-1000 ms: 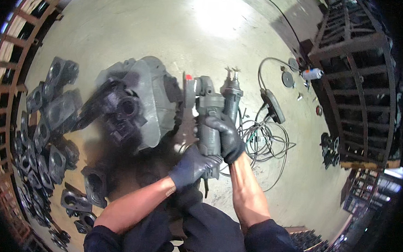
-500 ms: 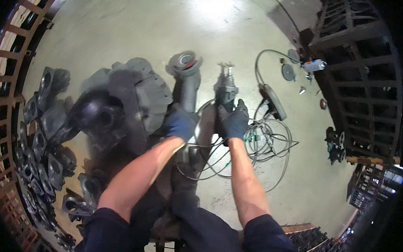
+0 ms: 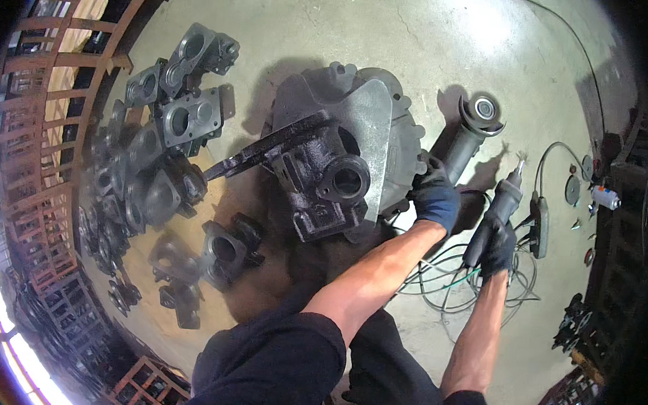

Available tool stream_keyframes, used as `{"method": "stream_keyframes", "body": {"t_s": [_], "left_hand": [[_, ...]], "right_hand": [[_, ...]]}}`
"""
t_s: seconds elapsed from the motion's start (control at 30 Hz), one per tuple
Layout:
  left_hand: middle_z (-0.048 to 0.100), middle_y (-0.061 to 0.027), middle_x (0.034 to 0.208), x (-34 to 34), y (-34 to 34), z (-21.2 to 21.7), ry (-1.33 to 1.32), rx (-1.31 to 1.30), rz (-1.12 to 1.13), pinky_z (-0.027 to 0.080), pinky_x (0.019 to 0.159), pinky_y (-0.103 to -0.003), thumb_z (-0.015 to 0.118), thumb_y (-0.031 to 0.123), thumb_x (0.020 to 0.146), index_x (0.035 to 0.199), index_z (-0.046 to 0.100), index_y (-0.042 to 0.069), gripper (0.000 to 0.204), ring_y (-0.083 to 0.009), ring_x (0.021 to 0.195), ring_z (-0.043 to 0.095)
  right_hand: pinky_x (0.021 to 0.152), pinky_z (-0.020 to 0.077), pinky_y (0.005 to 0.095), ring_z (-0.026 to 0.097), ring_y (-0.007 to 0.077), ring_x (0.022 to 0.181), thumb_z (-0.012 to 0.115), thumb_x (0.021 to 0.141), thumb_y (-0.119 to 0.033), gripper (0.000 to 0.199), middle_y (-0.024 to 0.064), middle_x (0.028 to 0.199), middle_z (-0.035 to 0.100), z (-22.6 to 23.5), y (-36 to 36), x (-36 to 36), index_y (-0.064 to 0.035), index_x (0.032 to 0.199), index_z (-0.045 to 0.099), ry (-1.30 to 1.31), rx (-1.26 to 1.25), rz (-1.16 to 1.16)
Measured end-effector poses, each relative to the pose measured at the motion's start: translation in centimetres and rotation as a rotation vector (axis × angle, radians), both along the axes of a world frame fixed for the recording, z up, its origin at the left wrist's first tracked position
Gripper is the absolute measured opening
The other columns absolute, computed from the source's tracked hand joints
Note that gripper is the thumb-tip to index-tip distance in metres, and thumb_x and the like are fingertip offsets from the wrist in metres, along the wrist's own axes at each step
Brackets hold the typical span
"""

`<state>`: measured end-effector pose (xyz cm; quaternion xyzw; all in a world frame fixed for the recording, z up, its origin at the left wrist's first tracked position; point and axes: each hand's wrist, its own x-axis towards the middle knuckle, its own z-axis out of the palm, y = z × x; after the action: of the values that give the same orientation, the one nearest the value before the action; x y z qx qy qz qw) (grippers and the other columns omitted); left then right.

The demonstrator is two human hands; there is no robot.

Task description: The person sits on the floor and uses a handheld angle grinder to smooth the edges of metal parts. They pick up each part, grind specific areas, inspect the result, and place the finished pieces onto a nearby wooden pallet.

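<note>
nearest, the person's dark trousers [image 3: 396, 363] and sleeves fill the lower edge, with both forearms reaching up and to the right. the right hand [image 3: 498, 246], in a dark glove, has its fingers wrapped around the body of a slim grinder [image 3: 503, 201], whose thin metal tip points away from the person. the left hand [image 3: 435, 198], gloved too, has bent fingers at the rear end of an angle grinder [image 3: 460, 153]; i cannot tell whether they close around it. the angle grinder's round head points away, just left of the slim grinder's tip. loops of cable [image 3: 445, 290] spread between and under the hands, near a dark elongated box [image 3: 540, 230]. left of the hands, a black casting [image 3: 312, 213] with round openings overlies a large grey casting [image 3: 376, 131]. more flanged castings [image 3: 212, 121] lie crowded to the left on the pale floor [image 3: 365, 19]. farther right are a grey disc [image 3: 572, 190] and a can [image 3: 605, 197]; a rust-brown rack [image 3: 88, 62] borders the far left.
</note>
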<state>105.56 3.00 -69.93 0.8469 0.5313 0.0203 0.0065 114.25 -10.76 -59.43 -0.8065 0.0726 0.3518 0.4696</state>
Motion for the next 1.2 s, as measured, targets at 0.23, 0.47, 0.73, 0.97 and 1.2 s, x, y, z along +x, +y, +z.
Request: {"method": "stream_keyframes", "body": {"t_s": [0.23,0.47,0.73,0.97,1.2], "left_hand": [[0.047,-0.0274,0.138,-3.9,-2.1,15.4,-0.527,-0.584,-0.191,0.035,0.109,-0.049,0.065,0.031,0.087,0.133,0.05,-0.003,0.059,-0.0414,0.129,0.044],[0.06,-0.0137,0.118,-16.8,-5.1,38.7,-1.076,-1.497,0.536,0.043,0.099,-0.033,0.056,0.034,0.101,0.125,0.054,-0.001,0.043,-0.0187,0.112,0.056],[0.057,-0.0142,0.122,-18.6,0.7,51.5,-0.954,-1.189,0.537,0.047,0.095,-0.033,0.065,0.025,0.094,0.137,0.045,0.001,0.054,-0.0203,0.109,0.057],[0.065,-0.0106,0.094,-18.4,5.4,52.0,-0.919,-1.407,0.922,0.054,0.062,-0.03,0.069,0.02,0.089,0.122,0.053,-0.003,0.044,-0.0172,0.076,0.065],[0.063,-0.01,0.084,-19.2,8.7,51.6,-0.973,-1.584,1.046,0.051,0.049,-0.03,0.067,0.021,0.089,0.116,0.055,-0.004,0.038,-0.0157,0.06,0.063]], "right_hand": [[0.07,0.053,0.0321,0.065,0.0197,0.078,0.065,0.077,-0.029,0.04,0.0094,0.088,0.067,15.0,-2.9,-6.4,-0.0001,0.104,0.067,0.193,0.098,-0.049],[0.074,0.0533,0.0324,0.064,0.0187,0.079,0.073,0.073,-0.022,0.046,0.0076,0.092,0.065,31.3,4.5,-13.6,0.0,0.112,0.061,0.5,0.237,-0.161],[0.077,0.0516,0.0311,0.062,0.0178,0.081,0.062,0.088,-0.026,0.039,0.0111,0.094,0.065,39.3,12.3,-17.0,0.003,0.113,0.06,0.587,0.281,0.054],[0.064,0.0536,0.0286,0.063,0.017,0.072,0.062,0.093,-0.038,0.047,0.0097,0.09,0.064,38.9,17.4,-16.5,0.0008,0.119,0.057,0.78,0.291,-0.106],[0.064,0.0582,0.0337,0.067,0.0219,0.072,0.057,0.098,-0.042,0.046,0.0124,0.092,0.066,34.8,18.4,-17.8,0.0,0.116,0.058,0.948,0.337,-0.263]]}}
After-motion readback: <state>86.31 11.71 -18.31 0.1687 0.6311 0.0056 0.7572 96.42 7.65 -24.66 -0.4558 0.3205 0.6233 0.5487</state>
